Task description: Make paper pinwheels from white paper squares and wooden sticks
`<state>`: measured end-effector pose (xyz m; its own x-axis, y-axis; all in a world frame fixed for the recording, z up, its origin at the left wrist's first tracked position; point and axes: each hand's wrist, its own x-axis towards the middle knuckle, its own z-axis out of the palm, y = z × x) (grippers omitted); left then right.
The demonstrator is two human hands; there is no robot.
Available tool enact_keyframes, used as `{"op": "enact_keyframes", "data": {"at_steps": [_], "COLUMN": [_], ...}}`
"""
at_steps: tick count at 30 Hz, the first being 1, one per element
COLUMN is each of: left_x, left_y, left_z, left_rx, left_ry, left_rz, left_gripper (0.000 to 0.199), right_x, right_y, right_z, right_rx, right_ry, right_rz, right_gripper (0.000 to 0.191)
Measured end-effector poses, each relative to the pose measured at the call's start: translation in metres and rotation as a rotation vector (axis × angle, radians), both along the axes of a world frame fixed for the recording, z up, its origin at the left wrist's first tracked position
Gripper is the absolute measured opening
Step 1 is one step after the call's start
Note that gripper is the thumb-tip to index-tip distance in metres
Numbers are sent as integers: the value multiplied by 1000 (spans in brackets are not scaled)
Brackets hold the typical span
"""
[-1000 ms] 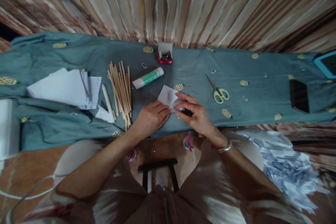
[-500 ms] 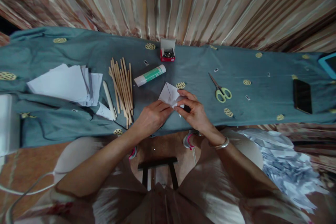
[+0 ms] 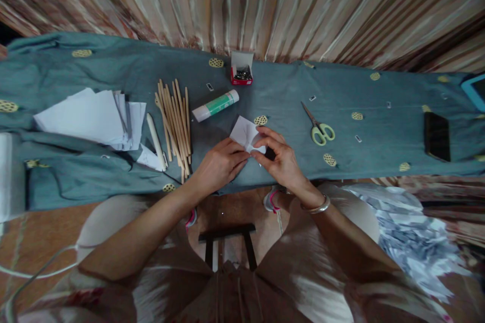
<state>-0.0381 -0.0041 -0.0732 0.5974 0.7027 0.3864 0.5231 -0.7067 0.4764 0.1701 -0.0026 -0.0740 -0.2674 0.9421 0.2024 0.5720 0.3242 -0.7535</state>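
Note:
A small piece of folded white paper (image 3: 242, 130) is held over the cloth near the front edge of the table. My left hand (image 3: 220, 164) grips its lower left edge with the fingers close together. On the right side, my right hand (image 3: 278, 156) pinches the paper between thumb and fingers, with a bracelet on that wrist. A glue stick (image 3: 215, 105) with a green label lies just beyond the paper. Scissors (image 3: 321, 131) with light green handles rest to the right of my right hand.
Thin wooden sticks (image 3: 176, 123) and a white pen-like tool (image 3: 155, 139) lie left of my hands, beside stacked paper (image 3: 91, 116). An open red box (image 3: 241, 76) of small metal pieces stands behind. A phone (image 3: 436, 136) lies right. Crumpled paper (image 3: 407, 237) is below the table.
The paper has been turned slightly and its crease opened a little between my fingers. My left hand has shifted slightly left. The whole view has moved a little.

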Motion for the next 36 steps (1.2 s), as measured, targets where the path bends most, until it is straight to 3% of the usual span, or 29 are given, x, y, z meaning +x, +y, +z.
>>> {"op": "enact_keyframes", "data": {"at_steps": [20,36], "left_x": [0,0], "left_y": [6,3], "left_z": [-4,-5], "left_rx": [-104,-74], "left_ry": [-27,-10], "left_rz": [-38,-3], "left_gripper": [22,21], "right_x": [-1,-7], "right_y": [-1,-11], "right_z": [0,-3], "right_rx": [60,117], "right_ry": [-47,-219], "right_rz": [24,67], "right_gripper": [19,37]}}
